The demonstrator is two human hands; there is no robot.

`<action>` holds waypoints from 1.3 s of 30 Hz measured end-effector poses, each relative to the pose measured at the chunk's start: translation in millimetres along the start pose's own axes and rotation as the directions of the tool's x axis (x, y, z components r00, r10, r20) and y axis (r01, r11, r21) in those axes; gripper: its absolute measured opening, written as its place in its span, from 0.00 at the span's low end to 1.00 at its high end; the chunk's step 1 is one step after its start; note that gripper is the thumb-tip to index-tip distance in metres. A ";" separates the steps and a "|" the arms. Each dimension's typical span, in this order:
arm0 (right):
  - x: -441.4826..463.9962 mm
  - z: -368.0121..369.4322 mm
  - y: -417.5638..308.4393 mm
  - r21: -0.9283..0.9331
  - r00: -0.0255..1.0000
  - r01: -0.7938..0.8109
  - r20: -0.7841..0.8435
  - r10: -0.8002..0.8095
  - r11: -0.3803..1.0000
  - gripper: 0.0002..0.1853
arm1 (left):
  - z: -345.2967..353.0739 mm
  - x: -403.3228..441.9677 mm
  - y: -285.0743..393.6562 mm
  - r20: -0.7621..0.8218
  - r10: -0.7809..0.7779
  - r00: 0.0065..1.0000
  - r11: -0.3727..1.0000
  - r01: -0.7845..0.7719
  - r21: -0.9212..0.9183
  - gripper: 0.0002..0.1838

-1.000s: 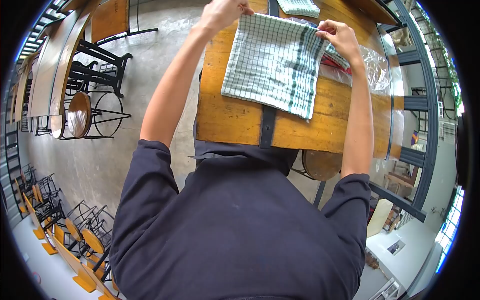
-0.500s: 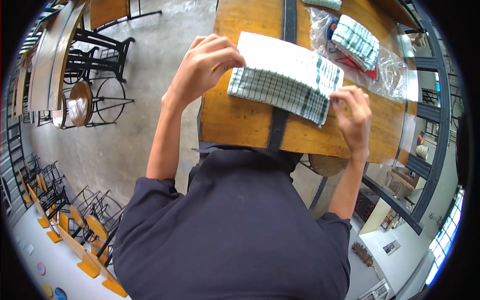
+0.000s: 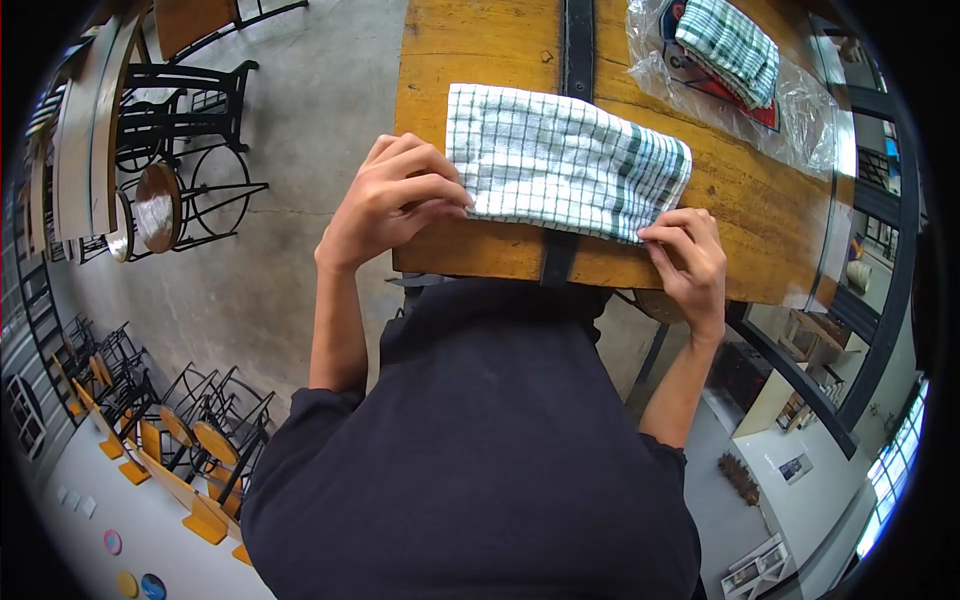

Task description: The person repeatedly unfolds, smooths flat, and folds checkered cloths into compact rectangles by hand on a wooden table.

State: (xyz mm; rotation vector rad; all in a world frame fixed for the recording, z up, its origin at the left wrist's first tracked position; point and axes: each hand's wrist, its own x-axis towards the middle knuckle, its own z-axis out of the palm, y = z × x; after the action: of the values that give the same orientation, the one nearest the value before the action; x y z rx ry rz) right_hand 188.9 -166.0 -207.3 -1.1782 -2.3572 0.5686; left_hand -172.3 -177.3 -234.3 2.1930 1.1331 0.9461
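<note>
A green-and-white checked cloth [image 3: 560, 160] lies folded into a wide rectangle on the wooden table [image 3: 480, 245], close to its near edge. My left hand [image 3: 402, 200] pinches the cloth's near left corner between thumb and fingers. At the near right corner, my right hand [image 3: 690, 255] grips the cloth edge in the same way. Both hands rest low, about at table height. Slight creases run across the cloth's upper face; its underside is hidden.
Beyond the cloth to the right, a stack of folded checked cloths [image 3: 728, 50] sits on clear plastic wrapping [image 3: 805, 125]. A dark metal strip [image 3: 578, 50] crosses the tabletop. Stools [image 3: 160, 205] and other tables stand on the concrete floor at left.
Both hands have come down and nearer to my body with the cloth's near edge. The raised, partly folded cloth now lies flatter on the table, its checked face up.
</note>
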 end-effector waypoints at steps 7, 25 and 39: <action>-5.3 -6.8 -2.0 -0.030 1.000 0.001 -0.007 -0.001 1.000 0.13 | -1.4 -7.7 4.7 -0.001 -0.041 0.999 0.999 0.041 0.011 0.08; 51.8 33.7 -49.8 -0.198 0.960 -0.037 -0.278 -0.020 0.979 0.31 | 37.0 47.2 60.4 0.067 -0.162 0.985 0.911 0.123 0.395 0.48; 38.7 63.7 -26.8 -0.420 0.943 -0.328 -0.099 0.317 0.846 0.42 | 61.0 33.7 42.8 -0.009 -0.348 0.937 0.769 0.291 0.569 0.39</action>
State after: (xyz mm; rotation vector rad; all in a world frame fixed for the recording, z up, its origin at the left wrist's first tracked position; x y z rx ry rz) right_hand 115.8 -159.5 -237.2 -1.7911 -2.3432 0.1216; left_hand -90.6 -178.4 -232.0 2.3224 1.8522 0.3674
